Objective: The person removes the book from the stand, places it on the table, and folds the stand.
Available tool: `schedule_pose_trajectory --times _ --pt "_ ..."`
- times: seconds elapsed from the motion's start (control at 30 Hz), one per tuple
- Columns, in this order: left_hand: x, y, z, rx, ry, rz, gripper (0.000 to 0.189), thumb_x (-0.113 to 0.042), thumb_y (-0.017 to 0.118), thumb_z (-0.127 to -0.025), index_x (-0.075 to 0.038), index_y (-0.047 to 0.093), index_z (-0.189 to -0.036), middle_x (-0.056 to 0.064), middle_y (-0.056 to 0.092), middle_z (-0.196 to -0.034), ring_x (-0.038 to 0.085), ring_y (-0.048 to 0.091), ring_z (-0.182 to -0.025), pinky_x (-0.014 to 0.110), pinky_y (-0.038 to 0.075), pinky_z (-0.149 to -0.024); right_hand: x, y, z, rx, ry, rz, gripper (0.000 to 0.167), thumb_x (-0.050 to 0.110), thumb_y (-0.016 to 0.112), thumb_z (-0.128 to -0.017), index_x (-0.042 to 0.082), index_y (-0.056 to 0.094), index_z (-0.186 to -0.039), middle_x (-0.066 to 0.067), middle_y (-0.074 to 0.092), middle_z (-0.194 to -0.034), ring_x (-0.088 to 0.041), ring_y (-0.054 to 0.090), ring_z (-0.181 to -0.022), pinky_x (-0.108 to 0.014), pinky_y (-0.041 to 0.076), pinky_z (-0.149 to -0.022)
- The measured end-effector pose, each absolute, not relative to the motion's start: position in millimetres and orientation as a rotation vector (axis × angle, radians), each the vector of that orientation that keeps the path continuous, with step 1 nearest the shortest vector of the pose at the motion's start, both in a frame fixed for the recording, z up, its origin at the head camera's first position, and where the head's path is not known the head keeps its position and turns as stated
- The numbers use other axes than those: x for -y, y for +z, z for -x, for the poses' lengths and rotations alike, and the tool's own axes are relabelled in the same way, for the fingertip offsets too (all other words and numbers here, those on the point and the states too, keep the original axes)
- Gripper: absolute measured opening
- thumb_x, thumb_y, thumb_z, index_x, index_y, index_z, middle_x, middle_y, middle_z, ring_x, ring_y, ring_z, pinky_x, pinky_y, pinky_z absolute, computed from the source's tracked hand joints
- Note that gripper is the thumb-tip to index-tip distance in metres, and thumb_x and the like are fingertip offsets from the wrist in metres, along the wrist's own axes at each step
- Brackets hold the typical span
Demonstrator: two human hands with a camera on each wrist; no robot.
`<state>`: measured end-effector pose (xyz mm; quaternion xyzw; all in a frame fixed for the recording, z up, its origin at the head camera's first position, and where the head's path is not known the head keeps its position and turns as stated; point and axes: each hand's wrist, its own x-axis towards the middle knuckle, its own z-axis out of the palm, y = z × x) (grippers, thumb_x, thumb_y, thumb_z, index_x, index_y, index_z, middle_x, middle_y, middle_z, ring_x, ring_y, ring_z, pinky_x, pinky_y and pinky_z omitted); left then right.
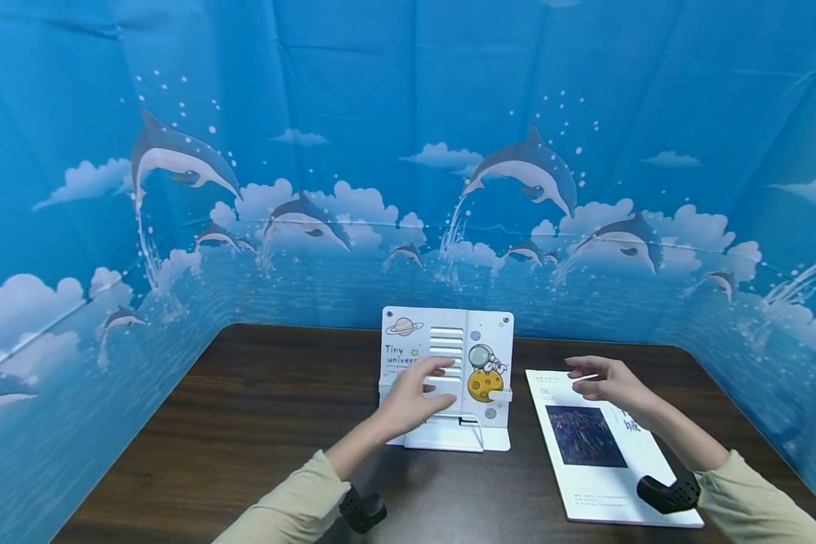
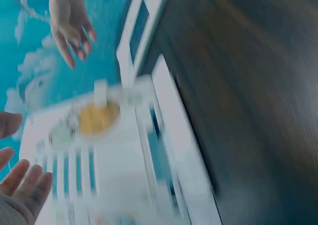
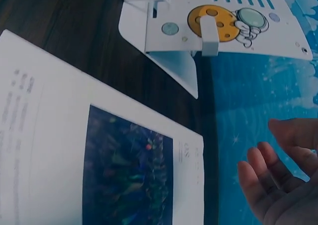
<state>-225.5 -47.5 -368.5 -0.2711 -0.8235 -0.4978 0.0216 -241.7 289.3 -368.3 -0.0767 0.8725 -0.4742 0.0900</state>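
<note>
A white book stand (image 1: 418, 340) with a planet and an astronaut printed on it stands upright at the back middle of the table. In front of its slotted back panel is my left hand (image 1: 413, 397), fingers loosely bent and holding nothing. A white book (image 1: 601, 483) with a dark picture on its cover lies flat to the right of the stand. Above the book's far end hovers my right hand (image 1: 608, 381), its fingers relaxed and nothing between them. In the right wrist view the right hand (image 3: 283, 180) appears apart from both the book and the stand.
The dark wooden table (image 1: 258, 423) ends at a blue curtain (image 1: 353, 98) printed with dolphins and clouds, which surrounds its back and sides. Black wrist cameras (image 1: 363, 510) sit on both wrists.
</note>
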Motion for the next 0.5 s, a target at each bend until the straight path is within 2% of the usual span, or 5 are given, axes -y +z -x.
schedule_pose_trajectory --times 0.17,0.33,0.5 --pt "87.8 -371.6 235.5 2.44 -1.529 0.698 0.045 -0.001 0.067 -0.077 0.003 0.053 -0.12 0.019 0.054 -0.115 0.034 0.053 -0.104 0.044 0.049 -0.082 -270.6 -365.9 248.9 -2.562 -1.429 0.219 0.056 0.015 0.06 -0.087 -0.008 0.036 -0.132 -0.03 0.048 -0.12 -0.032 0.057 -0.099 -0.045 0.049 -0.08" --pt "119.1 -382.1 247.0 2.364 -1.409 0.565 0.045 0.002 0.07 -0.074 0.0 0.056 -0.117 0.016 0.056 -0.113 0.031 0.055 -0.102 0.042 0.05 -0.08 -250.2 -364.4 254.4 -2.541 -1.427 0.222 0.056 0.012 0.062 -0.084 -0.006 0.037 -0.131 -0.025 0.051 -0.116 -0.026 0.057 -0.095 -0.043 0.05 -0.079" --pt "142.4 -392.4 255.3 2.366 -1.315 0.434 0.049 0.001 0.07 -0.074 -0.002 0.054 -0.121 0.015 0.051 -0.12 0.031 0.054 -0.106 0.043 0.05 -0.081 -232.4 -367.2 259.4 -2.536 -1.444 0.222 0.055 0.01 0.061 -0.084 -0.005 0.038 -0.131 -0.023 0.052 -0.114 -0.028 0.058 -0.095 -0.043 0.05 -0.081"
